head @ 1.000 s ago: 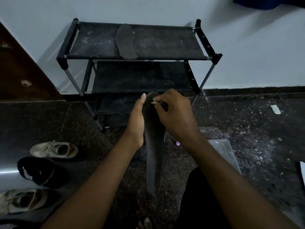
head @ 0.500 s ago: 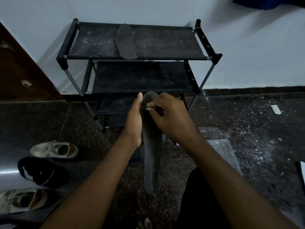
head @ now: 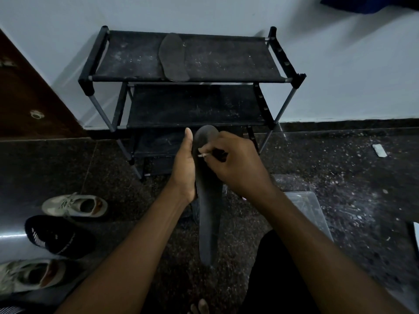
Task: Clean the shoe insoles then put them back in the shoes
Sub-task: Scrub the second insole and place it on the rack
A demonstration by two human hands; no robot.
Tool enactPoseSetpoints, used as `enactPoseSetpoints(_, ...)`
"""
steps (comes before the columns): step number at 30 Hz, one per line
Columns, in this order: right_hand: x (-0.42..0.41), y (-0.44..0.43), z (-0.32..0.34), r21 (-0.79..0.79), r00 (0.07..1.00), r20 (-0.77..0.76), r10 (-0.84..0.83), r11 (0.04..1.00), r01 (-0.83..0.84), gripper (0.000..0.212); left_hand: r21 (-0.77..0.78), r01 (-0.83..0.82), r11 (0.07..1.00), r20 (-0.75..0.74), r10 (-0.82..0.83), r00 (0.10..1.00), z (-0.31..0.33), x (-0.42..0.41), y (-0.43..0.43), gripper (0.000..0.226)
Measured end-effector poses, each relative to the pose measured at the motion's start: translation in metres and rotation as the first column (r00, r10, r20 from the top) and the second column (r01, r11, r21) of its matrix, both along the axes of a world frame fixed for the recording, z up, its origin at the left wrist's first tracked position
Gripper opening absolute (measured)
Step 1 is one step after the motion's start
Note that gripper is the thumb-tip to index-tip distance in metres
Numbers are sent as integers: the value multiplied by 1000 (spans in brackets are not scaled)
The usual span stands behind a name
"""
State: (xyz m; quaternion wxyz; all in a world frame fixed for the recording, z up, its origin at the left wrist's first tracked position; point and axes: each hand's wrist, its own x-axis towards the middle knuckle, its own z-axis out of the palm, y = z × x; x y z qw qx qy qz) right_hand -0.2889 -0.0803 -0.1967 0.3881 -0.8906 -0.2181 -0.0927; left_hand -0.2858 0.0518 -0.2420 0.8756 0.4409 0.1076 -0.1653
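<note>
While left hand point(head: 184, 168) holds the insole point(head: 209, 211), right hand point(head: 235, 166) pinches a tool point(head: 203, 155).

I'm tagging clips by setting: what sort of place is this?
Probably a home entryway or hallway corner: a black tiered shoe rack stands against the pale wall, a beige sneaker and a black shoe lie on the dark speckled stone floor, and a wooden door shows at left.

Black shoe rack point(head: 204, 105) up against the pale wall point(head: 340, 64), brown door point(head: 27, 98) at left, clear plastic box point(head: 313, 211) on the speckled floor point(head: 340, 166) (dusty, that one).
</note>
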Motion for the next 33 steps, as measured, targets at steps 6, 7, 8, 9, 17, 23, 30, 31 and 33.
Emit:
enactPoseSetpoints(6,5,0,1,44,993,-33,-109,993,111,15,14,10,1000,-11,-9,1000,3,-4,-6,60)
enactPoseSetpoints(7,5,1,1,46,994,-49,-93,994,95,16,22,-1,1000,-12,1,1000,4,-4,-5,60)
enactPoseSetpoints(8,5,2,2,52,995,-68,-70,996,74,16,30,-14,999,-16,15,1000,5,-4,-4,60)
enactPoseSetpoints(9,3,3,2,55,995,-86,-45,997,49,17,40,-29,999,-20,30,999,5,-3,-3,60)
enactPoseSetpoints(17,4,-2,2,17,992,-82,-99,995,100,13,53,1,999,-30,0,1000,4,-3,-5,63)
enactPoseSetpoints(23,0,5,4,14,997,-71,-23,1000,24,14,25,-24,999,-25,24,999,4,-3,-2,64)
enactPoseSetpoints(30,2,-1,4,21,988,-91,-128,991,130,11,39,15,999,-31,-14,999,4,-4,-7,61)
enactPoseSetpoints(31,3,0,4,36,987,-81,-137,990,140,11,33,18,999,-33,-17,999,5,-4,-9,60)
enactPoseSetpoints(33,4,2,5,48,991,-62,-119,991,122,12,33,17,999,-34,-16,999,4,-5,-8,58)
